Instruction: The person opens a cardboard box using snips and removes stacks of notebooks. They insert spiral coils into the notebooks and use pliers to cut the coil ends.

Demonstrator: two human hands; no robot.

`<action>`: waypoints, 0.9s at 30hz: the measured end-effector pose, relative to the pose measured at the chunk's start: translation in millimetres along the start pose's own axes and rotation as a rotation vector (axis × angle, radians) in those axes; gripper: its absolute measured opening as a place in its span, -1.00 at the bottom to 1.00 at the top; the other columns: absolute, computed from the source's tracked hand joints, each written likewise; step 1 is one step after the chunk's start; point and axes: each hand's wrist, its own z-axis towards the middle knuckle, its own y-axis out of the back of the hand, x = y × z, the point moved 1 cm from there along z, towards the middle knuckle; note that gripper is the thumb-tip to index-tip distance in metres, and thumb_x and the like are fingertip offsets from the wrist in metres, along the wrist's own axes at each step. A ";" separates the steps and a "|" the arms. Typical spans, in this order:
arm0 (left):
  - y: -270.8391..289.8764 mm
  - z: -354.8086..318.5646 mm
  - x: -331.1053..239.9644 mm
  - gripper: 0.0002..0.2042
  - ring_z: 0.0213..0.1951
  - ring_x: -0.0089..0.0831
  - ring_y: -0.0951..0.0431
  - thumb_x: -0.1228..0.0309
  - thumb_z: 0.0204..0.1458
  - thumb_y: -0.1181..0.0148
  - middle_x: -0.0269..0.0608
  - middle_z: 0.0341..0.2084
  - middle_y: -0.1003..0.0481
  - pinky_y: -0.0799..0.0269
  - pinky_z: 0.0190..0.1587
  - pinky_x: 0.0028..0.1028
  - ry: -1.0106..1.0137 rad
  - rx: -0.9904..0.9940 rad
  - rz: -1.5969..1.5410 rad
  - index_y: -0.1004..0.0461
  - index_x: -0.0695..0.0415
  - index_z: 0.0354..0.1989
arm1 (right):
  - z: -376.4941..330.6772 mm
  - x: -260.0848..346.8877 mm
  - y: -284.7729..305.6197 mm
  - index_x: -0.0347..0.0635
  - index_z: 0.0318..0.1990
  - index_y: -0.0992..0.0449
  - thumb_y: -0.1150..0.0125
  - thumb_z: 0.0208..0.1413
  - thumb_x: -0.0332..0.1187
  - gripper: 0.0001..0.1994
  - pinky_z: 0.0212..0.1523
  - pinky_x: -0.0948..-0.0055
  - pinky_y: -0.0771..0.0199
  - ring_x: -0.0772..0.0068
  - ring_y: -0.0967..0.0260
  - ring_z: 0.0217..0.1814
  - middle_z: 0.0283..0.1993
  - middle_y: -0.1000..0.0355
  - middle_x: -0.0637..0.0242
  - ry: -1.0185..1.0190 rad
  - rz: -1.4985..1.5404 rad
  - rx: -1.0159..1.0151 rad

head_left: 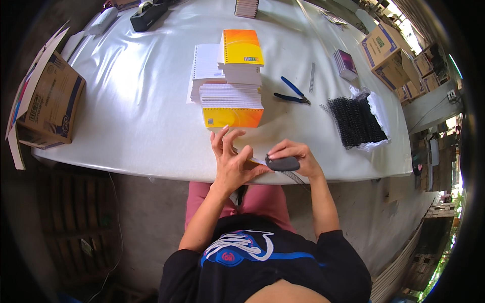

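Observation:
Near the front edge of the table, my left hand pinches a thin notebook, seen nearly edge-on, with its other fingers raised. My right hand is closed on a smooth, dark rounded object against the notebook's right end; its exact kind does not show. Below that object a dark spiral binding coil slants down over the table edge. Just beyond my hands stands a stack of notebooks with yellow-orange covers and punched edges. Part of the held notebook is hidden by my fingers.
Blue-handled pliers and a loose coil lie right of the stack. Further right is a pile of black coils on white wrapping. Small purple-covered notebooks, a tape dispenser and cardboard boxes surround the work area.

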 end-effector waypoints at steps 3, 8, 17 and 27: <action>1.9 4.0 -0.3 -0.49 0.19 0.01 0.03 -0.04 -0.54 -0.45 -0.11 0.02 -0.24 0.11 0.18 0.05 -0.006 0.002 -0.032 -0.36 0.08 -0.61 | 1.4 1.7 4.7 -0.24 -0.29 -0.61 -0.27 -0.12 -0.50 -0.82 -0.18 0.50 -0.34 0.38 -0.39 -0.24 -0.21 -0.53 0.15 0.075 0.123 0.029; 6.9 11.0 -4.5 -0.49 0.19 0.05 0.04 -0.01 -0.58 -0.47 -0.07 0.06 -0.22 0.04 0.19 -0.06 -0.006 0.016 -0.056 -0.36 0.10 -0.62 | -0.3 -1.7 5.1 -0.26 -0.29 -0.61 -0.27 -0.13 -0.43 -0.80 -0.20 0.48 -0.33 0.37 -0.38 -0.32 -0.26 -0.55 0.11 0.229 0.291 -0.013; 0.6 14.6 -2.4 -0.48 0.21 0.08 0.09 -0.04 -0.61 -0.47 -0.04 0.10 -0.19 0.06 0.21 -0.07 -0.004 0.004 -0.089 -0.36 0.10 -0.66 | 7.4 16.2 5.2 -0.26 -0.37 -0.62 -0.24 -0.13 -0.36 -0.81 -0.19 0.45 -0.32 0.36 -0.37 -0.30 -0.25 -0.54 0.08 0.266 0.425 -0.044; 2.9 16.7 -0.2 -0.46 0.20 0.08 0.07 -0.06 -0.61 -0.46 -0.02 0.12 -0.15 0.05 0.19 -0.05 -0.018 0.020 -0.083 -0.35 0.11 -0.66 | 9.6 7.9 -0.3 -0.24 -0.37 -0.63 -0.25 -0.13 -0.39 -0.84 -0.23 0.47 -0.33 0.35 -0.44 -0.34 -0.28 -0.54 0.07 0.142 0.127 -0.062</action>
